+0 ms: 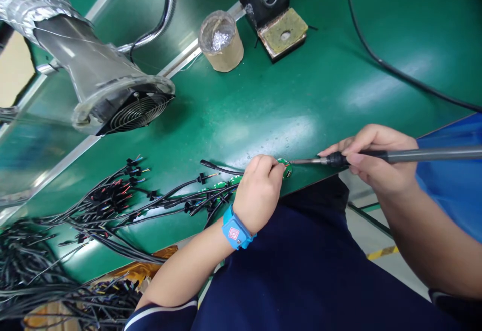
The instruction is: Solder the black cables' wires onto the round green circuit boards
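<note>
My right hand point(380, 157) grips a soldering iron point(361, 157) like a pen, its thin metal tip pointing left. That tip meets a small round green circuit board point(288, 172) near the table's front edge. Closed in a pinch at the board's left side is my left hand point(261, 183), which wears a blue wrist strap point(237, 228). A black cable point(222, 168) runs in under this hand from the left, and a bit of reddish wire shows at the board. My fingers hide exactly where the cable and board meet.
More green boards and black cables with bare coloured wire ends point(113, 190) lie left of my hands. A fume extractor nozzle point(135, 110) stands at upper left. Behind are a brown pot point(226, 57) with silvery bits and an iron stand point(263, 4) with a yellow sponge point(284, 29).
</note>
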The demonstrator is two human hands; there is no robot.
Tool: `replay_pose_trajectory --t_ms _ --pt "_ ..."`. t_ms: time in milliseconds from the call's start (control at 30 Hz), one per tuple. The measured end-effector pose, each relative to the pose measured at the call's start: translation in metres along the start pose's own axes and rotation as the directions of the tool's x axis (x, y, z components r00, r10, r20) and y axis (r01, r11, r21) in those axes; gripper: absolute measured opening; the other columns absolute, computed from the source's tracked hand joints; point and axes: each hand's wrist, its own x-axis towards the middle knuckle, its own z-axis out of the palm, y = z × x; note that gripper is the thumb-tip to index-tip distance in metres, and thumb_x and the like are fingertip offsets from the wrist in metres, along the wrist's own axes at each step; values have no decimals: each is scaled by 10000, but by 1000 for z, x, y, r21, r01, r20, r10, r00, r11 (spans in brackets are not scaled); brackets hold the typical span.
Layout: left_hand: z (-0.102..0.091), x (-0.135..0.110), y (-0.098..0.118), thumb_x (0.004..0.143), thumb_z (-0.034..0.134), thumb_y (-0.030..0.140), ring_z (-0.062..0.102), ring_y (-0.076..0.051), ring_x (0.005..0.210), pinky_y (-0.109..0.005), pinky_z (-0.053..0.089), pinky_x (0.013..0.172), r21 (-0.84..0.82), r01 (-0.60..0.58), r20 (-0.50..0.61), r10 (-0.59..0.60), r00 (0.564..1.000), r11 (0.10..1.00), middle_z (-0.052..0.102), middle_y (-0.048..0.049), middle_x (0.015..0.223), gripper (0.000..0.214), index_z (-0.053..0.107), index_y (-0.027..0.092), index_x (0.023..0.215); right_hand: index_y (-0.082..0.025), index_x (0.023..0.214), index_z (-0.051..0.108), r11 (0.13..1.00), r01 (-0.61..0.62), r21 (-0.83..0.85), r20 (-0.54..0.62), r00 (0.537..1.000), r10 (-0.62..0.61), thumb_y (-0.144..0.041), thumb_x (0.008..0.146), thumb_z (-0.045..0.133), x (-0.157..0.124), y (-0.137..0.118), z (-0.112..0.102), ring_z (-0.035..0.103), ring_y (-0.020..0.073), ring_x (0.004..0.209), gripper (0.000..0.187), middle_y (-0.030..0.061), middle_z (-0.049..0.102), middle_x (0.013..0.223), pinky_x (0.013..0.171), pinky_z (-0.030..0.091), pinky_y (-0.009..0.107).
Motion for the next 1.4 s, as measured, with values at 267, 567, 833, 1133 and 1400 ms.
replay_pose_trajectory --t_ms 267,567,833,1133,1400 --pt "-3 4 9 910 448 178 472 -186 812 -329 430 725 -19 78 -10 -78 997 997 546 -77 832 209 599 147 769 -204 746 619 996 -1 -84 27 1000 3 -161 715 650 -3 -2 0 634 192 628 61 -19 595 613 673 580 437" --pt "-6 9 8 864 502 131 471 -177 784 -326 432 714 -116 147 50 -142 989 982 523 -62 803 151 615 149 765 -191 753 618 997 17 -78 44 999 -14 -118 704 641 -4 0 -2 649 220 694 90 1 610 667 681 578 458" --pt "-12 16 10 867 487 130 456 -187 759 -343 435 705 -18 147 148 -142 979 989 505 -68 785 170 614 149 756 -202 669 579 977 30 211 -81 997 -14 -131 698 620 5 -8 5 466 142 398 87 -65 448 410 628 561 505" --pt "-14 12 20 896 453 154 488 -211 824 -348 473 726 207 78 235 -127 964 975 513 -79 837 185 581 149 763 -194 616 520 969 164 186 -336 937 -94 -174 625 551 35 -19 3 355 76 307 38 -70 458 377 531 529 346" --pt "-25 -13 6 691 749 382 497 -281 1035 -401 478 865 131 34 270 -69 960 991 504 -106 1187 726 410 217 1312 -228 703 422 976 161 -148 -388 898 -207 -290 751 505 145 -24 13 389 78 392 114 -100 404 452 556 550 335"
